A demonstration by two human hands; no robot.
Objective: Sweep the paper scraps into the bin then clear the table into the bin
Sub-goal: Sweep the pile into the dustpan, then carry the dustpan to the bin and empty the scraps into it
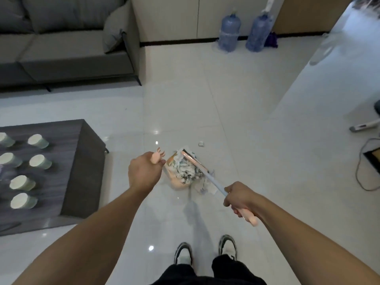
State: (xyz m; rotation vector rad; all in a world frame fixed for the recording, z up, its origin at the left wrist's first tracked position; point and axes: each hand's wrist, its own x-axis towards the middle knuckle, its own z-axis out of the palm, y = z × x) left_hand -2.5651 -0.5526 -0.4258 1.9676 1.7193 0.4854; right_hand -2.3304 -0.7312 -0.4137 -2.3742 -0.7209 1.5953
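My right hand [239, 197] grips the pink end of a broom handle [216, 184]. The broom's pink head [191, 160] lies on a heap of paper scraps [188, 172] in a pink dustpan [177, 182] on the floor. My left hand [144, 171] holds the dustpan's pink handle top [158, 157], which sticks out past my fingers. One small scrap [201, 143] lies loose on the tiles beyond the pan. Several pale paper cups [39, 161] lie on the dark low table [86, 153] at the left.
A grey sofa [67, 50] stands at the back left. Two blue water jugs [229, 31] stand by the far wall. A cable [362, 167] and a white device [364, 126] lie at the right. My shoes [205, 251] are on the glossy white tiles.
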